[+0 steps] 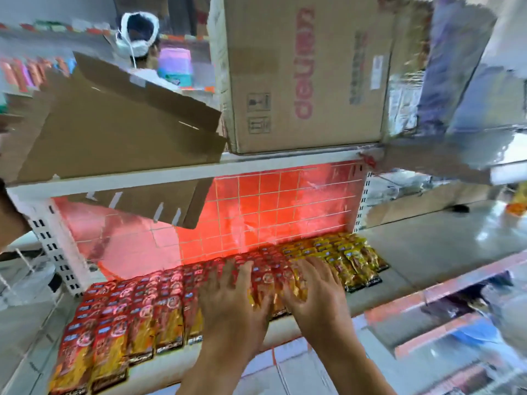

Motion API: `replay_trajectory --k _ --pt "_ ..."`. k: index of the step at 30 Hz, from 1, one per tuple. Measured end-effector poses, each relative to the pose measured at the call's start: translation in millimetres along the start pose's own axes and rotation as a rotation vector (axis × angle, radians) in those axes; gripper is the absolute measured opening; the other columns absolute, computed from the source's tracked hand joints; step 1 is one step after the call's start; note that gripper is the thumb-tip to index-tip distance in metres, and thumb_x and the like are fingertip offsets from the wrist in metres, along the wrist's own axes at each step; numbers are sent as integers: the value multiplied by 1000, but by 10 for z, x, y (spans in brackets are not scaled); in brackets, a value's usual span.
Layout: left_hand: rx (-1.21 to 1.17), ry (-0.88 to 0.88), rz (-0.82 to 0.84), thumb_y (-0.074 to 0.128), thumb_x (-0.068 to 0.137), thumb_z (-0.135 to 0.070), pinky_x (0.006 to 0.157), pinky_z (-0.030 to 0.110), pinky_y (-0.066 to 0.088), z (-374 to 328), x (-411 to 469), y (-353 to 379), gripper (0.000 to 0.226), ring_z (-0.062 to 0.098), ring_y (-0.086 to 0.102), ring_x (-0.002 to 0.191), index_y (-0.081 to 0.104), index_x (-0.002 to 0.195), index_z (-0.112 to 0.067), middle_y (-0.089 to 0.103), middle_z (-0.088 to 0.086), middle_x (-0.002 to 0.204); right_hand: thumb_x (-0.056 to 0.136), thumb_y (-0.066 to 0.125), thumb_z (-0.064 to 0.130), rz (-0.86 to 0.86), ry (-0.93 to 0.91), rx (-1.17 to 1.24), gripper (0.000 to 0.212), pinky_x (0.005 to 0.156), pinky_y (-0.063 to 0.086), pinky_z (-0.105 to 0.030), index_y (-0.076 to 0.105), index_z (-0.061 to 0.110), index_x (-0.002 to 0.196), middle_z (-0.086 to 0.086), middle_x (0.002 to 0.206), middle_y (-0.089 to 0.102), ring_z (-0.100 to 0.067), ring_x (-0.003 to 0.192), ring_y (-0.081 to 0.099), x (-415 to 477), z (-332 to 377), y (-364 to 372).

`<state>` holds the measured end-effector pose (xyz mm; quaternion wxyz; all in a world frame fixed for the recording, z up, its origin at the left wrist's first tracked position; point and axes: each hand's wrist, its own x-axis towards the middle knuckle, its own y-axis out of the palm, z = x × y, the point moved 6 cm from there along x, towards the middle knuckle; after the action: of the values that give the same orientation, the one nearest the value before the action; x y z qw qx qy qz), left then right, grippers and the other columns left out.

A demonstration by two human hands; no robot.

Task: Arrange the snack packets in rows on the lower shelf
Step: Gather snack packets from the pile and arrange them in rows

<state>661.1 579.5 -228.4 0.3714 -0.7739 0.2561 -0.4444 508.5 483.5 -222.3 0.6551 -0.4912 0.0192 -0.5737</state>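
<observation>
2 hands press flat, fingers spread wide: the left hand (pixel 231 297) on red snack packets (pixel 128 317), the right hand (pixel 316 289) beside yellow snack packets (pixel 350 258), all rowed on the lower shelf (pixel 282 330).

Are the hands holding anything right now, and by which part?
Nothing is held. The left hand and right hand lie flat on the snack packets, fingers spread.

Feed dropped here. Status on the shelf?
Left hand, right hand flat on snack packets, fingers spread. Rows laid along lower shelf. Cardboard flap overhangs, clear of hands.
</observation>
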Motion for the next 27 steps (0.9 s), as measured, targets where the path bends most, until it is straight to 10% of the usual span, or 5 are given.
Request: replay_trajectory --k 16,27 --pt "-466 585 35 55 92 -54 107 31 41 -3441 -141 205 53 16 49 125 61 135 -23 61 -5 131 78 78 35 -268 189 -137 48 97 51 -42 65 25 123 3 129 60 -27 113 59 -312 -1928 -2791" --pt "-612 740 117 45 96 -59 104 38 46 -4694 8 366 56 17 55 122 60 136 -23 63 -5 131 79 82 27 -362 242 -264 45 94 49 -33 67 23 121 5 124 63 -22 111 60 -314 -2659 -3709"
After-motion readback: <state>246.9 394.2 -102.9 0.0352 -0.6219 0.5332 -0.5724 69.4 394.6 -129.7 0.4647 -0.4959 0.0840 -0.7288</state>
